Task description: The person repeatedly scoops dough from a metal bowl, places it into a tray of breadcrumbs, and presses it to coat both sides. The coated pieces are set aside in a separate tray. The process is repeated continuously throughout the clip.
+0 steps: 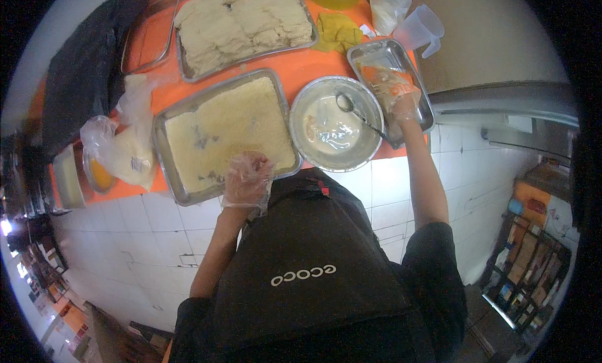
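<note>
My left hand, in a clear plastic glove, is over the near edge of a metal tray. Its fingers look curled, but the loose plastic hides whether they hold anything. A pale yellow crumbly layer fills most of that tray, with grey metal showing through in patches. My right hand reaches into a narrow metal pan at the right; clear plastic with orange print covers its fingers, which I cannot make out. Between the hands stands a round metal bowl of glossy cream-coloured batter, with a metal spoon in it.
Behind is another metal tray of pale dough. A yellow cloth, a plastic bag and a clear measuring jug are at the back right. Plastic bags and a bowl of orange-yellow contents sit left.
</note>
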`<state>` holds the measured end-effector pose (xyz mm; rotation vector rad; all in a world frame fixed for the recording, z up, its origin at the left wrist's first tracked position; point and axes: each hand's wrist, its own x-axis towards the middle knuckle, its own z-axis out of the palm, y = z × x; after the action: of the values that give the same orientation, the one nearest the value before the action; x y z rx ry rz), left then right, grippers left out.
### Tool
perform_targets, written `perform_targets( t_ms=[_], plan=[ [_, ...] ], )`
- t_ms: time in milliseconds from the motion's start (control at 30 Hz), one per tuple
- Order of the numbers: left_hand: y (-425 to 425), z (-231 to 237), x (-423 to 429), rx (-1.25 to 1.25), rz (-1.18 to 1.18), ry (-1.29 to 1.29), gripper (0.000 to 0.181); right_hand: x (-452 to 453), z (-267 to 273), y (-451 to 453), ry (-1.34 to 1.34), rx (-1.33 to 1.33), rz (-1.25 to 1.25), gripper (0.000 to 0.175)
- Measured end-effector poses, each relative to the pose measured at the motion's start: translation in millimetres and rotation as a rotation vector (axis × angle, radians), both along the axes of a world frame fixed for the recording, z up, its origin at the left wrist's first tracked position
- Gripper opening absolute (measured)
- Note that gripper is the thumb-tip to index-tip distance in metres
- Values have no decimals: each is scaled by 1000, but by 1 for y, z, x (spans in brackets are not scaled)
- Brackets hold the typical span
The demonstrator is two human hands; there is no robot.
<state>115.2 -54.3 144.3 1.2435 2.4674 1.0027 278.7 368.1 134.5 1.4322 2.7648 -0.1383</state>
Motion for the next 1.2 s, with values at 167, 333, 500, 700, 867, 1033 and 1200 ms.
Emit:
perform_targets(
  t_ms=[167, 333, 500, 700, 867, 1033, 1200],
  plan=[
    [-5, -13, -2, 40, -79, 106, 24, 65, -36, 29, 300, -55, 35, 41],
    [-7, -22, -6, 14, -192, 338, 23, 125, -58, 55, 30, 12, 15, 35],
    [2, -17, -4, -108, -162, 87, 24, 138, -38, 48, 2, -216, -136, 29],
    [9, 0, -7, -176, -144, -113, 25, 142, -36, 55, 737, -551, -192, 32],
    [6, 5, -7, -241, -138, -145, 30, 157, -10, 42, 1200, -978, -301, 35],
    [7, 10, -5, -16, -152, 31, 18, 141, 41, 3, 1211, -859, -245, 37],
    [4, 17, -2, -211, -77, -93, 29, 125, 89, -48, 1412, -976, -308, 44]
  ],
)
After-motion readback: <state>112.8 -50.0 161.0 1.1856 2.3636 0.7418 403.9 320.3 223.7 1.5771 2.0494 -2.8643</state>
